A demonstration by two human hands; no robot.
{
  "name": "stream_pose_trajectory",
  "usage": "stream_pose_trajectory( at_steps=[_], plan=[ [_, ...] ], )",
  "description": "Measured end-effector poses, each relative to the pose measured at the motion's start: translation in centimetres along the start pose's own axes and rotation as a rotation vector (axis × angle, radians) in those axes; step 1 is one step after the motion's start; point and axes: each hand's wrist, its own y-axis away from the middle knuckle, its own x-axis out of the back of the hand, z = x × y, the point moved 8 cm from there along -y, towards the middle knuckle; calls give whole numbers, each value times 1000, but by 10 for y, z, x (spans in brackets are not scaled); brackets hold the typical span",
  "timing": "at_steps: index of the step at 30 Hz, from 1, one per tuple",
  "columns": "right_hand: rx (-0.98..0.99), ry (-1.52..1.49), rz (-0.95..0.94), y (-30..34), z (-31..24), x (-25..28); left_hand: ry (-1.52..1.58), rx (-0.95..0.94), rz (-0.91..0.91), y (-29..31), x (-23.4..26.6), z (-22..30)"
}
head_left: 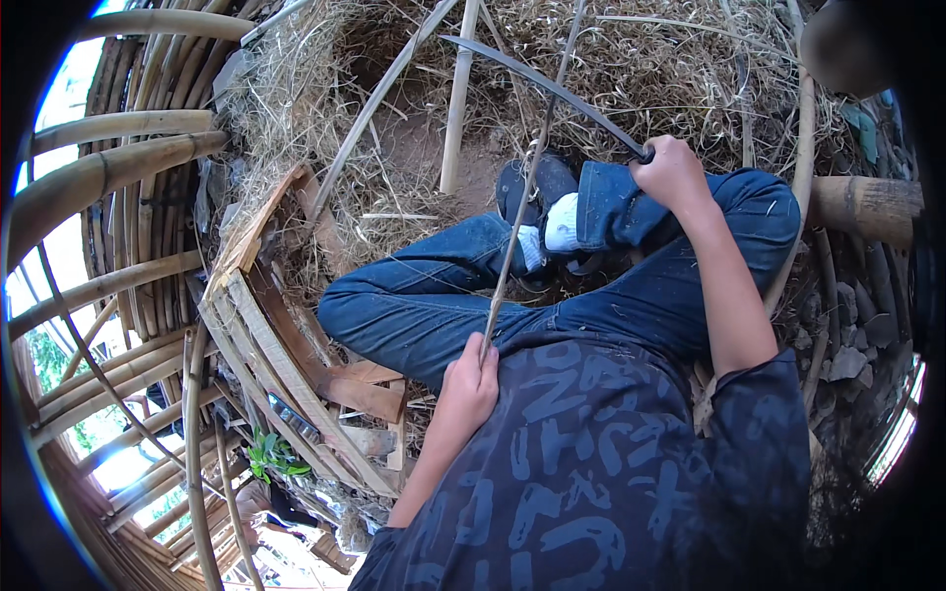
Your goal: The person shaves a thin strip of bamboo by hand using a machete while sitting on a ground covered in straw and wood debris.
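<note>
I sit cross-legged in blue jeans on straw-covered ground. My left hand (469, 379) is closed around the near end of a long thin bamboo strip (524, 197), which runs away from me up past my knees. My right hand (672, 172) grips the handle of a long curved blade (547, 84). The blade reaches up and to the left, and it crosses the strip near its far part. My dark shoes and white sock (562, 225) lie between the two hands.
Thick bamboo poles (108, 167) are stacked at the left. A worn wooden frame (286, 355) lies beside my left knee. Dry straw (670, 59) and loose bamboo sticks (458, 98) cover the ground ahead. A log (867, 205) and stones (852, 335) are on the right.
</note>
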Motion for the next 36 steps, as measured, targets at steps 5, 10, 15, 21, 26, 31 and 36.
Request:
stream_pose_trajectory(
  at_steps=[5, 10, 15, 21, 26, 31, 36],
  plan=[
    [232, 102, -39, 27, -49, -13, -18, -49, 33, -8, -4, 4],
    [510, -76, -283, 99, -114, -49, -49, 36, 40, -7, -3, -4],
    [491, 6, -256, 86, -112, -56, -109, 8, 56, -7, 0, 4],
    [-75, 70, -32, -18, 11, -4, -131, -57, 67, 6, 0, 5],
    [43, 163, -33, -3, -18, 15, -162, -85, 78, -5, -1, 14],
    [375, -38, -284, 90, -97, -38, -182, -70, 94, -10, -2, 20],
    [525, -61, -320, 115, -126, -53, -241, -52, 118, -9, -3, 13]
  ],
)
